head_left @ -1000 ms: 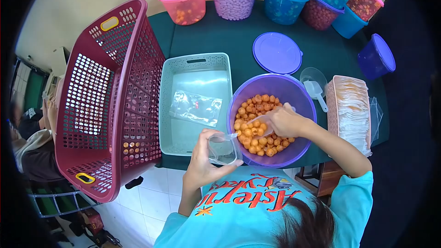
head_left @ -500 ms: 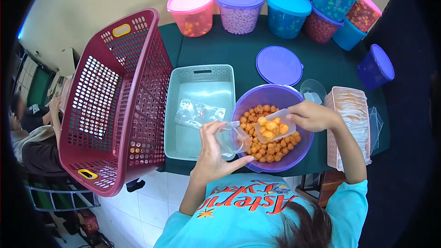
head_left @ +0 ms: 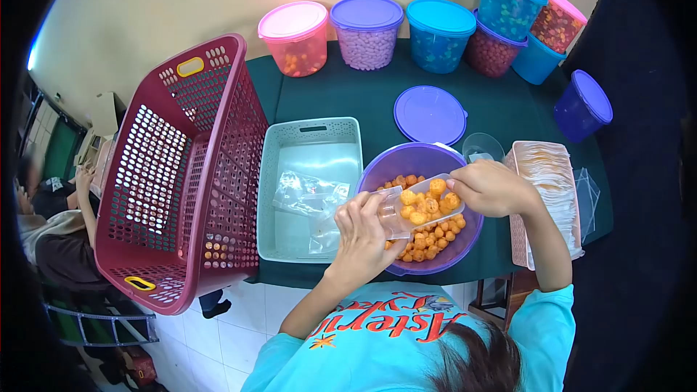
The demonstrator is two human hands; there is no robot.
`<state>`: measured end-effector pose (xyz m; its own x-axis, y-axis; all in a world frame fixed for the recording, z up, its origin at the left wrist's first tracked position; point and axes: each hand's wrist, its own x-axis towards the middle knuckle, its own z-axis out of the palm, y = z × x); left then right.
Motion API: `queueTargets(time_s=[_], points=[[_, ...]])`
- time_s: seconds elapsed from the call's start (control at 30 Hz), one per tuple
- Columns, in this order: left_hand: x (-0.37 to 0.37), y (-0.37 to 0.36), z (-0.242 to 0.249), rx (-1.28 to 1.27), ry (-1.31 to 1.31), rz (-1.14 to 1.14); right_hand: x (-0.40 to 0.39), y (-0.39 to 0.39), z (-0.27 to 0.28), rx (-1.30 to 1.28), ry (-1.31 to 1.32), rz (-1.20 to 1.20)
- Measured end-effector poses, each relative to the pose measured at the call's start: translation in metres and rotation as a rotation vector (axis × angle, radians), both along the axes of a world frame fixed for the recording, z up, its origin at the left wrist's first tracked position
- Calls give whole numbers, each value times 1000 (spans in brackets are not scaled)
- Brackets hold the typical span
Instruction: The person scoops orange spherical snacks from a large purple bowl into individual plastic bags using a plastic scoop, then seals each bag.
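Note:
My left hand [head_left: 361, 236] is wrapped round a clear plastic bag [head_left: 393, 215], its mouth held open over the purple tub [head_left: 472, 236]. In my right hand [head_left: 488, 187] is a translucent scoop [head_left: 451, 212] loaded with round orange snack balls [head_left: 421, 207]. The scoop tilts toward the bag, its front edge at the bag's mouth. More orange balls [head_left: 428, 243] lie in the tub below. Left of the tub, a pale green tray [head_left: 311, 134] holds flat clear bags [head_left: 305, 194].
A maroon laundry basket [head_left: 232, 138] stands at the left. Lidded tubs [head_left: 367, 33] line the back, beside a purple lid [head_left: 430, 115] and clear bowl [head_left: 483, 147]. A pink basket [head_left: 517, 247] of white packets is at the right. Another person [head_left: 62, 229] is far left.
The scoop has moved up to the bag's mouth and tilted toward it. My left hand has brought the bag over the tub. The whole view has shifted slightly.

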<state>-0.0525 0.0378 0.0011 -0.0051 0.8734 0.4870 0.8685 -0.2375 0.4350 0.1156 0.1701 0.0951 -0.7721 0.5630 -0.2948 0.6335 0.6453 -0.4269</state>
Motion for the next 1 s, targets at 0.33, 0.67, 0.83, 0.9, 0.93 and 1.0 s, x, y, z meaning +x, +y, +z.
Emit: queueTargets(time_s=[0.33, 0.67, 0.83, 0.9, 0.93, 1.0], points=[[6, -1, 9, -123, 59, -25, -14, -19, -16, 131, -18, -68], [-14, 13, 34, -204, 66, -16, -19, -14, -20, 208, -14, -10], [-18, 20, 22, -115, -92, -48, -20, -7, -17, 267, 4, 24], [-13, 19, 27, -109, -94, -41, -22, -2, -2, 269, -56, 36], [-11, 19, 29, -98, -88, -46, -23, 1, 9, 268, -119, 50], [-4, 22, 35, -44, -198, -19, -24, 4, 35, 345, -143, 85]])
